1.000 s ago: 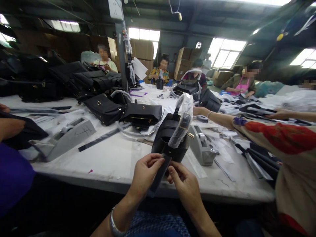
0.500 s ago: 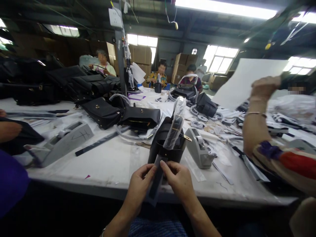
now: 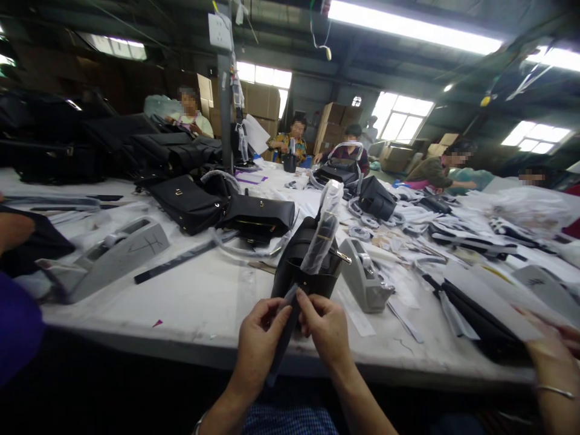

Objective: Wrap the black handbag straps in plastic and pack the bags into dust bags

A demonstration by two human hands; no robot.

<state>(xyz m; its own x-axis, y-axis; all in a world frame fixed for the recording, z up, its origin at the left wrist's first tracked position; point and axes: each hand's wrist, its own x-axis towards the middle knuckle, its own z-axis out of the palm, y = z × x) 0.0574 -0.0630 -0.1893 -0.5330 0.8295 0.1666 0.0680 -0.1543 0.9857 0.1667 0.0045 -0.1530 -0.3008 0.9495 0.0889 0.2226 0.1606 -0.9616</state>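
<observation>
My left hand (image 3: 258,338) pinches a dark strap (image 3: 281,347) between thumb and fingers, close to its upper end. Translucent film shows on that end. From the other side, the thumb and fingers of my right hand (image 3: 327,332) close on the same strap near its top. The strap hangs down past the table edge toward my lap. Just beyond my fingers a black handbag (image 3: 283,269) stands on the table; whether the strap is joined to it I cannot tell. The bag's handle (image 3: 322,232) is wrapped in clear plastic, and a gold-coloured clasp (image 3: 343,257) sticks out at its right.
Grey tape dispensers stand right (image 3: 365,278) and left (image 3: 113,257) of the bag. More black handbags (image 3: 258,214) lie behind. A co-worker's hand (image 3: 544,338) at right holds a white sheet (image 3: 484,296) over a black bag. Another person's arm (image 3: 16,229) is at far left.
The co-worker's raised arm at right has come down, bringing the white sheet onto a black bag. The strap in my hands has turned, showing more of its dark side; my hands have barely shifted.
</observation>
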